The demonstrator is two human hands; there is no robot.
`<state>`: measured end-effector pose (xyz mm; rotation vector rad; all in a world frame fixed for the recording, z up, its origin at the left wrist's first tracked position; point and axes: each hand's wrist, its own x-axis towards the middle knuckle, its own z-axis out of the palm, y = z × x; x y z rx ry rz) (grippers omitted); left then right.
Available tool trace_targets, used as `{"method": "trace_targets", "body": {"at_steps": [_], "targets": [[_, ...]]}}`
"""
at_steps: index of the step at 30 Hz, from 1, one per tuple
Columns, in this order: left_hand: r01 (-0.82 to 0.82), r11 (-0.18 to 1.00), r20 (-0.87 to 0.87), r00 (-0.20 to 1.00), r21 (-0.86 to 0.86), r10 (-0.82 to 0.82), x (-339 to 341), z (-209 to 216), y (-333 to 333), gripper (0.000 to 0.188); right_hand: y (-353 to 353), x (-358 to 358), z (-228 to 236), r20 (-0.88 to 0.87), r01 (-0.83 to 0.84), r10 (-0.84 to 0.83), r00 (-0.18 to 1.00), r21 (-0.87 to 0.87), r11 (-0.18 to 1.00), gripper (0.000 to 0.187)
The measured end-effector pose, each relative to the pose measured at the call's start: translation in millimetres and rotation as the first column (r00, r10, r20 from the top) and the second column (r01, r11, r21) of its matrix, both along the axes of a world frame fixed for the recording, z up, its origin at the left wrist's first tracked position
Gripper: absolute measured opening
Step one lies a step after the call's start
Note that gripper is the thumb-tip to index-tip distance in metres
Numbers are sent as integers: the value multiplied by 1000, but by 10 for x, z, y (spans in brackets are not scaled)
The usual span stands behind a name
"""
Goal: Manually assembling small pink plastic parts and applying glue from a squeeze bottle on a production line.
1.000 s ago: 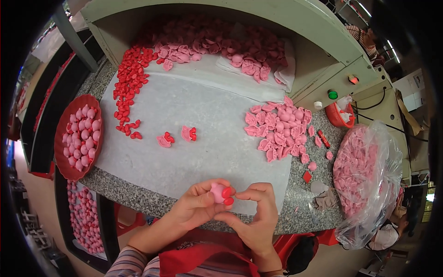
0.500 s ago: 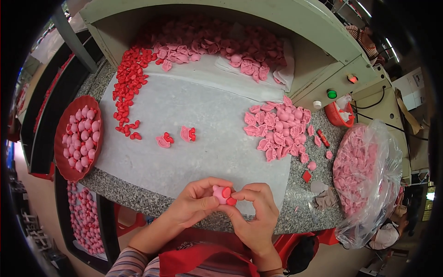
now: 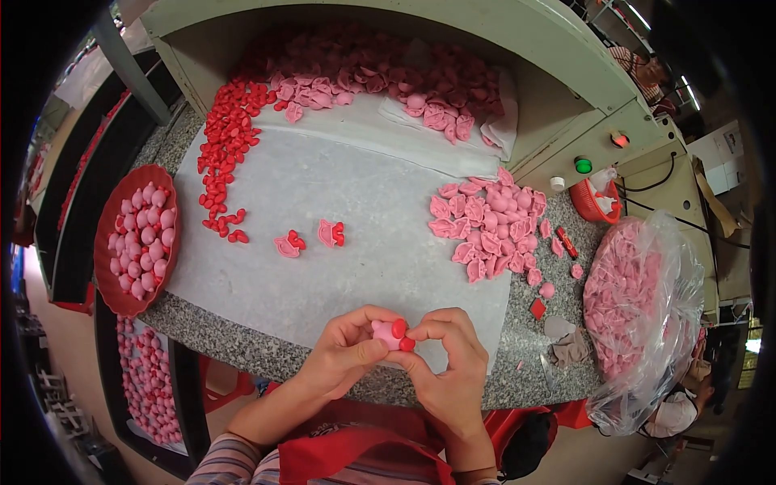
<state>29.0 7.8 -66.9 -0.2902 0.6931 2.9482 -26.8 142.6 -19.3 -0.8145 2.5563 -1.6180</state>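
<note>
Between my hands, above the near edge of the papered worktop, is a small round pink toy figure (image 3: 385, 334) with two red feet. My left hand (image 3: 349, 343) grips its pink body between thumb and fingers. My right hand (image 3: 447, 349) pinches at the red feet (image 3: 401, 335) with thumb and forefinger. Farther off on the white paper (image 3: 279, 178) lie two open pink shell halves (image 3: 326, 233), each with red feet attached. A long heap of loose red feet (image 3: 220, 153) runs along the left, and a pile of pink shells (image 3: 493, 225) sits at the right.
A red scalloped bowl (image 3: 103, 250) of finished-looking pink balls stands at the left. A clear plastic bag (image 3: 687, 283) of pink parts is at the right, near a small red basket (image 3: 586, 206). The cabinet (image 3: 558, 145) overhangs more pink shells at the back.
The red feet have turned slightly against the pink body, and my right fingers have shifted a little on them. Both hands stay in nearly the same place.
</note>
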Motion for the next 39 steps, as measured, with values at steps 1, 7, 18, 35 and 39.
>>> {"method": "trace_targets", "body": {"at_steps": [1,7,18,35,39], "targets": [[82,982,-14,996,-172,-85,-21,5,-71,33,24,-35,22,25,-27,27,999,0,1000,28],[208,893,-9,973,-400,-230,-120,176,-190,33,94,-184,83,69,-196,194,979,21,980,31],[151,956,-72,988,253,-138,-103,-174,18,35,-35,44,-73,-25,82,-84,996,-45,996,29],[114,984,-179,980,136,-89,-98,-169,0,27,-14,66,-90,67,59,-50,997,-148,987,20],[83,991,-149,987,106,-66,-86,-147,2,27,-1,57,-127,109,55,-36,993,-174,983,20]]}}
